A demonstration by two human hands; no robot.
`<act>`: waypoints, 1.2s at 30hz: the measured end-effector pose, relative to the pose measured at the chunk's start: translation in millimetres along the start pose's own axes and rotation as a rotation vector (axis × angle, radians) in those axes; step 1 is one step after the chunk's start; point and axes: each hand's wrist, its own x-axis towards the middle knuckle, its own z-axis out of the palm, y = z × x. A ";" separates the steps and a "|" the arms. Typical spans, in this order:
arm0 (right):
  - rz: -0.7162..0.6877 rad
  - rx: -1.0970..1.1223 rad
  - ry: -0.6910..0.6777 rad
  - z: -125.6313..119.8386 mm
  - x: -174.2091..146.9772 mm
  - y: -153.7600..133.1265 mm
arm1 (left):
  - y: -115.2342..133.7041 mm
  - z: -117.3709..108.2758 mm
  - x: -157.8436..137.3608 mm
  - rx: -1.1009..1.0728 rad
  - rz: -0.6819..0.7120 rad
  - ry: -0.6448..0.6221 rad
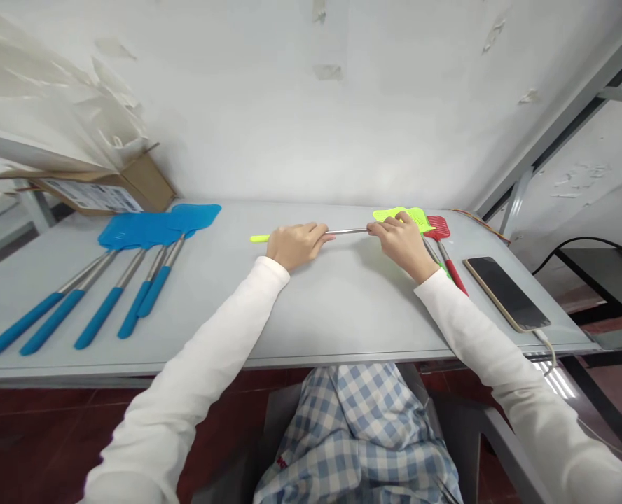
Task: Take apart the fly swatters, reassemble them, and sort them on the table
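Note:
A yellow-green fly swatter [349, 230] lies across the grey table [311, 315], its metal rod running left to right. My left hand [296, 243] grips the handle end, where a short yellow-green tip sticks out to the left. My right hand [403, 241] holds the rod just below the yellow-green mesh head [403, 215]. Both arms are in white sleeves. A red fly swatter [444, 245] lies just right of my right hand, partly under it.
Several blue fly swatters [132, 266] lie fanned out at the table's left. A cardboard box [106, 190] with white plastic stands at the back left. A phone [505, 292] on a cable rests at the right edge. A wall stands behind the table.

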 end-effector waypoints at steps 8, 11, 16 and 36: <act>0.197 0.049 0.342 -9.8 -5.8 -6.9 | -0.3 -0.8 9.1 -0.274 -0.362 0.177; 0.236 0.173 0.356 -7.9 -7.1 -17.7 | -4.5 1.7 12.6 -0.738 -0.464 0.187; 0.119 0.454 0.142 1.2 -8.1 -43.7 | 10.7 12.3 11.1 -1.496 -0.551 0.133; 0.336 0.653 -0.295 -28.5 -60.2 -49.5 | 3.1 -5.9 -23.1 -0.417 -0.344 -0.208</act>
